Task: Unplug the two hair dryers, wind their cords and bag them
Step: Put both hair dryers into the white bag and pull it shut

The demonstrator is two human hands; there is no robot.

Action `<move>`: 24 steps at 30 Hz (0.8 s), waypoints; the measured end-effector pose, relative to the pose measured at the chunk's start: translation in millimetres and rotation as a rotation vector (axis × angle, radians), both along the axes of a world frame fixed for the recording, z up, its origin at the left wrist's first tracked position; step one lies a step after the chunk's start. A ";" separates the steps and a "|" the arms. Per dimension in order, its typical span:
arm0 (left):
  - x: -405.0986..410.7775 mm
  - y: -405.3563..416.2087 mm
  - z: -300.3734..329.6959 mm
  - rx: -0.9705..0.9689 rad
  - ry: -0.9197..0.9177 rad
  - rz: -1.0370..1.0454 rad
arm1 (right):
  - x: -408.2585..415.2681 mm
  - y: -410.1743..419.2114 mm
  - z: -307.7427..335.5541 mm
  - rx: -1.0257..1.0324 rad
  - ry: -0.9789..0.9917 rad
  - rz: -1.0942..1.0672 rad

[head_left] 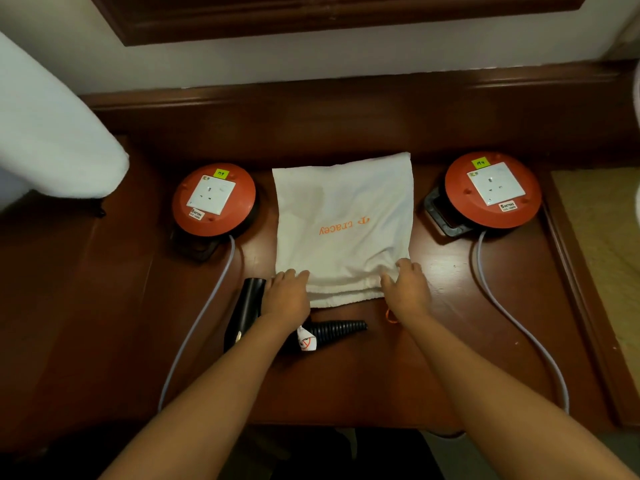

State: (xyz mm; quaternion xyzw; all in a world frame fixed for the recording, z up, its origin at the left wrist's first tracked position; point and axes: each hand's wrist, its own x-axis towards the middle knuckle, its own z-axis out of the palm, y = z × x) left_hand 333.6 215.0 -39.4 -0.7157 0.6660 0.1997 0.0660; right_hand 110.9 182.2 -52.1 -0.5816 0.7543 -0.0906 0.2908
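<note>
My left hand (287, 292) and right hand (407, 284) pinch the white drawstring bag's (343, 216) near hem; a black hair dryer (242, 310) lies under my left wrist, orange cord reels (214, 199) flanking.

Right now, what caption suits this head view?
Both hands, left and right, grip white drawstring cloth bag; black hair dryer beside.
</note>
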 end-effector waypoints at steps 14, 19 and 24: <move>60.0 105.2 18.1 -0.144 0.603 0.751 | 79.6 76.3 42.7 0.125 -0.034 0.631; 66.6 118.2 12.2 -0.080 0.749 0.804 | 98.5 61.0 41.3 0.386 -0.046 0.648; 77.0 120.3 2.7 0.002 0.846 0.893 | 112.2 49.9 34.8 0.518 -0.104 0.617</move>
